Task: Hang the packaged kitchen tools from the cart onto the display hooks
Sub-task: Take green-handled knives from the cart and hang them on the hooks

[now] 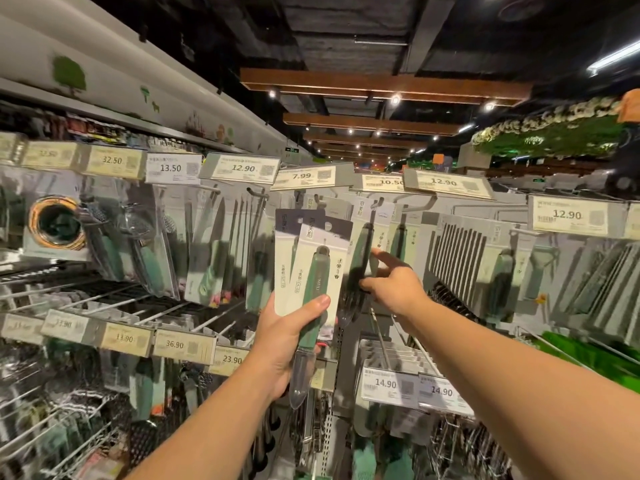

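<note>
left hand (287,341) gripping packaged tools (311,258) — right hand (391,282) reaching

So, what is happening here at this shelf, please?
A person is stocking a shop display of packaged kitchen tools. The left hand grips two carded packages with green-handled tools, held up in front of the hooks and not yet hung. The right hand reaches to a package already hanging on a hook under the 10.50 price tag and touches it.
</note>
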`<state>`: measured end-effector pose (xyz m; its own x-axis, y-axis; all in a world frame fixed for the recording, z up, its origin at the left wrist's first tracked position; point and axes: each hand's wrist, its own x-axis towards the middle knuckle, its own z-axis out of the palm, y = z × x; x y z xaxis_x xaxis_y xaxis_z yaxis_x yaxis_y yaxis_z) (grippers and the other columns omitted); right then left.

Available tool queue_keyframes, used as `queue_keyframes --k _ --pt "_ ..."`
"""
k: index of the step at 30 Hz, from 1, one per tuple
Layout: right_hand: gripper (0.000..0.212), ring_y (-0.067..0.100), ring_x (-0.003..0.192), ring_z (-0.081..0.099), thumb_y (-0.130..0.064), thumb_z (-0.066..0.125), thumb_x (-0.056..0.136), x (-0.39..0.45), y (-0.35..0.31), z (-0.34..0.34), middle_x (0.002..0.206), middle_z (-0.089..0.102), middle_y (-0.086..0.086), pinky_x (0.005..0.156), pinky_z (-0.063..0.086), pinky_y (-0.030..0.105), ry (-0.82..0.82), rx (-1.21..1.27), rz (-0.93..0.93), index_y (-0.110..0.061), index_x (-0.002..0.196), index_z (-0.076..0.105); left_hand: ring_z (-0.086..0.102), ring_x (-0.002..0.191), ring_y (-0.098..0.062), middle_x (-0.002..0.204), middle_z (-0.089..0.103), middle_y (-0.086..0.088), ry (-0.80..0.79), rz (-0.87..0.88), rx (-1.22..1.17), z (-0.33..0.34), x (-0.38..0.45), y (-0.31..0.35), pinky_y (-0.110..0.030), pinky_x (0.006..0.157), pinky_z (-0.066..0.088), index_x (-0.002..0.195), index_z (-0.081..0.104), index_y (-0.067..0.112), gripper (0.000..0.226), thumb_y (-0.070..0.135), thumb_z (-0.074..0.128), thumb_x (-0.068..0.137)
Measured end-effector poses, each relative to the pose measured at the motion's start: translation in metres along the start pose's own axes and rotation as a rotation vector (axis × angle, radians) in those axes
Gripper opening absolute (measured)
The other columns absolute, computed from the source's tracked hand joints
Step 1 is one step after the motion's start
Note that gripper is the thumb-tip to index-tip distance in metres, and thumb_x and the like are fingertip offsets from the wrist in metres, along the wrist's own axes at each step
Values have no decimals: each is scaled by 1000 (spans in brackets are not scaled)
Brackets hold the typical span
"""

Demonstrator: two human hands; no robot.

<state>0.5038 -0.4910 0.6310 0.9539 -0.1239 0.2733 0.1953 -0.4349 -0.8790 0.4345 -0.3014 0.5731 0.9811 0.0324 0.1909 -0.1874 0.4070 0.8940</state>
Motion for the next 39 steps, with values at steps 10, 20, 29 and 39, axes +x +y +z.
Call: queue_keyframes --k 10,20,29,39 --pt "11 18 74 61 -35 66 89 -83 -14 17 81 64 -2 71 53 41 3 142 -147 -26 88 61 76 108 -32 111 81 -8 43 29 -6 10 -13 -11 -56 100 58 127 68 19 72 26 93 60" --pt "45 21 71 58 -38 84 63 -119 -27 17 83 60 2 72 57 48 35 79 -134 -20 84 48 78 96 -19 106 81 -1 30 99 116 28 -29 -17 -42 84 64 128 65 23 53 -3 77 84" --pt "35 11 75 44 -30 77 85 -124 -17 -10 88 48 -6 62 34 25 159 -108 -176 -23 89 43 68 61 -25 95 70 -19 85 -20 -27 22 -38 -4 -27 39 41 108 63 13 13 17 59 97" --pt "32 20 98 58 -28 75 84 -114 -41 -22 102 53 -6 86 52 37 297 -137 -265 -19 103 51 74 66 -27 87 75 -19 89 -25 -76 10 -44 8 -22 36 38 113 58 11 13 12 51 102"
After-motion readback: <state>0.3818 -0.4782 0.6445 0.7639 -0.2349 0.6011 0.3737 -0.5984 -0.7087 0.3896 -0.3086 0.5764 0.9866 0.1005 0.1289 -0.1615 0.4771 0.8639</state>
